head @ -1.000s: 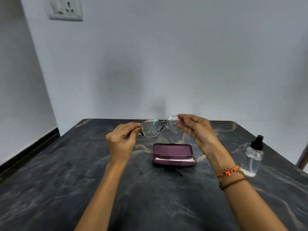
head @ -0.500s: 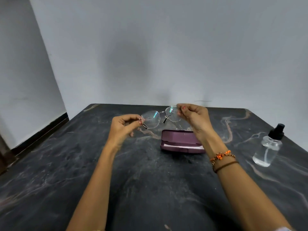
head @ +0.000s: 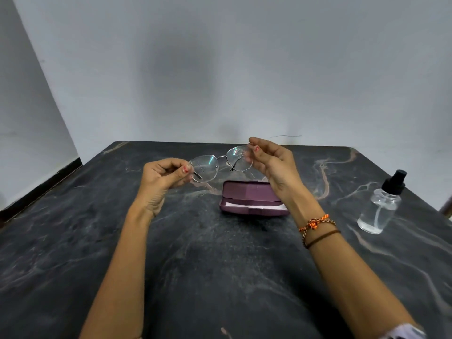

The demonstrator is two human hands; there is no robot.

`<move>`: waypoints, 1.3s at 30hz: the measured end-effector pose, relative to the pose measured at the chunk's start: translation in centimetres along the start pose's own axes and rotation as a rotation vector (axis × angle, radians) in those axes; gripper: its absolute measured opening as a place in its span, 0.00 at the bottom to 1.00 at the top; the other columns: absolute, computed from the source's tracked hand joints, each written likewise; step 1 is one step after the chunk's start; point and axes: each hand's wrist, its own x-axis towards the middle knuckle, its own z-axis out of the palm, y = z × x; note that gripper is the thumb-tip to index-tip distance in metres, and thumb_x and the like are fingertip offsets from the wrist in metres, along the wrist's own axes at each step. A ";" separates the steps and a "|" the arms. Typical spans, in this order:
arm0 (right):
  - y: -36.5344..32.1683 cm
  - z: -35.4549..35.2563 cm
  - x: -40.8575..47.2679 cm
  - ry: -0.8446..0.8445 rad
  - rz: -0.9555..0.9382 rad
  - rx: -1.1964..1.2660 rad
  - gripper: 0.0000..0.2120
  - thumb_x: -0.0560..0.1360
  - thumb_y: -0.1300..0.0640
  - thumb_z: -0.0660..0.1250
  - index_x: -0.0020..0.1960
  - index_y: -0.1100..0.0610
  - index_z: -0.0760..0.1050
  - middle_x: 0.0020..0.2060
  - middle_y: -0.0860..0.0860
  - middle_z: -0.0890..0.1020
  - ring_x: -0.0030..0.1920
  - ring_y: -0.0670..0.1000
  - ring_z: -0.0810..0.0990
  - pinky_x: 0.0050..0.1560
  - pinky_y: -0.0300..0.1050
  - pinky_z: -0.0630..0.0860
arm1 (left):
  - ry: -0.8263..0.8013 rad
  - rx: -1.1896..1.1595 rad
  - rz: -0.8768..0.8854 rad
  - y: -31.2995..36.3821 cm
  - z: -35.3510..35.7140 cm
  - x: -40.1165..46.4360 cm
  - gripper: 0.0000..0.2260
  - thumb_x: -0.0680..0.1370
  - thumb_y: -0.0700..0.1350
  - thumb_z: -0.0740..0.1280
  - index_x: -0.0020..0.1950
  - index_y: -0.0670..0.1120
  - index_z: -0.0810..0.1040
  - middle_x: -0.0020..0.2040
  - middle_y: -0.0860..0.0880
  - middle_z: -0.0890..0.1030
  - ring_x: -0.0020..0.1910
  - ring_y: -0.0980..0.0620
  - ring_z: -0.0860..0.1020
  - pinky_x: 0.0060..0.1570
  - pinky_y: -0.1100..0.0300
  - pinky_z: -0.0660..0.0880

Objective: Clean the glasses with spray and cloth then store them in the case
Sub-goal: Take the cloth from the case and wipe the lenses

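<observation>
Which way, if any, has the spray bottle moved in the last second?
No. The spray bottle stands on the same spot of the table, just as far to the right of the case. Only the head camera's view shifted.

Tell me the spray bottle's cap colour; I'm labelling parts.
Black, on a clear bottle: the spray bottle at the table's right, in the head view.

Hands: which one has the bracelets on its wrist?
The right hand, pinching the glasses at their right end; orange and brown bracelets circle its wrist. The left hand has none.
</observation>
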 end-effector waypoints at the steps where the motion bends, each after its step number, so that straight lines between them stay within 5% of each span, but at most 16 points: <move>1: 0.2 -0.2 -0.2 -0.009 0.018 0.037 0.09 0.75 0.68 0.62 0.53 0.62 0.76 0.44 0.53 0.81 0.35 0.44 0.83 0.40 0.36 0.81 | 0.020 -0.019 0.007 -0.1 -0.2 0.0 0.19 0.51 0.58 0.79 0.35 0.49 0.84 0.32 0.54 0.84 0.34 0.58 0.82 0.36 0.68 0.78; 4: 1.1 -1.4 -0.9 0.039 0.012 -0.134 0.07 0.75 0.65 0.62 0.53 0.60 0.76 0.44 0.53 0.80 0.34 0.44 0.82 0.39 0.36 0.80 | 0.068 -0.082 0.018 -0.3 -0.6 0.2 0.20 0.49 0.57 0.80 0.35 0.48 0.84 0.32 0.53 0.84 0.35 0.58 0.82 0.36 0.68 0.78; 6: 1.8 -2.9 -1.2 0.097 -0.074 -0.666 0.06 0.74 0.63 0.65 0.50 0.61 0.79 0.44 0.56 0.83 0.36 0.45 0.81 0.42 0.37 0.78 | 0.089 -0.093 0.010 -0.5 -0.6 0.3 0.21 0.49 0.57 0.80 0.35 0.47 0.84 0.32 0.53 0.84 0.35 0.58 0.82 0.36 0.68 0.78; 8: 2.2 -4.1 -1.4 0.031 -0.097 -1.090 0.06 0.72 0.61 0.67 0.45 0.60 0.82 0.43 0.56 0.85 0.42 0.48 0.81 0.48 0.39 0.75 | 0.101 -0.099 0.010 -0.6 -0.5 0.3 0.21 0.49 0.57 0.80 0.35 0.47 0.84 0.32 0.53 0.84 0.35 0.57 0.82 0.37 0.68 0.78; 11: 2.2 -4.7 -1.6 -0.144 -0.028 -1.293 0.05 0.70 0.63 0.69 0.44 0.60 0.83 0.43 0.56 0.85 0.45 0.51 0.82 0.51 0.41 0.75 | 0.124 -0.109 0.015 -0.6 -0.3 0.4 0.21 0.49 0.56 0.80 0.35 0.47 0.83 0.32 0.53 0.84 0.35 0.58 0.82 0.38 0.68 0.78; 17: 2.6 -4.6 -1.6 -0.184 0.054 -1.496 0.04 0.67 0.63 0.71 0.42 0.59 0.83 0.42 0.57 0.85 0.45 0.57 0.82 0.47 0.51 0.79 | 0.128 -0.122 0.033 -0.5 -0.4 0.3 0.20 0.50 0.56 0.80 0.34 0.46 0.83 0.31 0.53 0.84 0.35 0.58 0.82 0.40 0.67 0.79; 27: 3.1 -4.1 -1.6 -0.176 0.114 -1.666 0.09 0.68 0.60 0.68 0.48 0.57 0.81 0.48 0.57 0.82 0.49 0.60 0.79 0.46 0.50 0.76 | 0.112 -0.078 0.036 -0.9 -0.2 0.4 0.19 0.51 0.57 0.79 0.35 0.48 0.83 0.32 0.54 0.84 0.36 0.59 0.82 0.42 0.66 0.79; 39: 2.8 -4.5 -1.5 -0.356 0.108 -1.680 0.06 0.70 0.60 0.62 0.39 0.59 0.77 0.38 0.54 0.79 0.44 0.58 0.78 0.38 0.45 0.69 | 0.103 -0.068 0.043 -1.1 0.0 0.3 0.19 0.52 0.57 0.79 0.36 0.48 0.83 0.32 0.54 0.84 0.36 0.58 0.82 0.42 0.67 0.79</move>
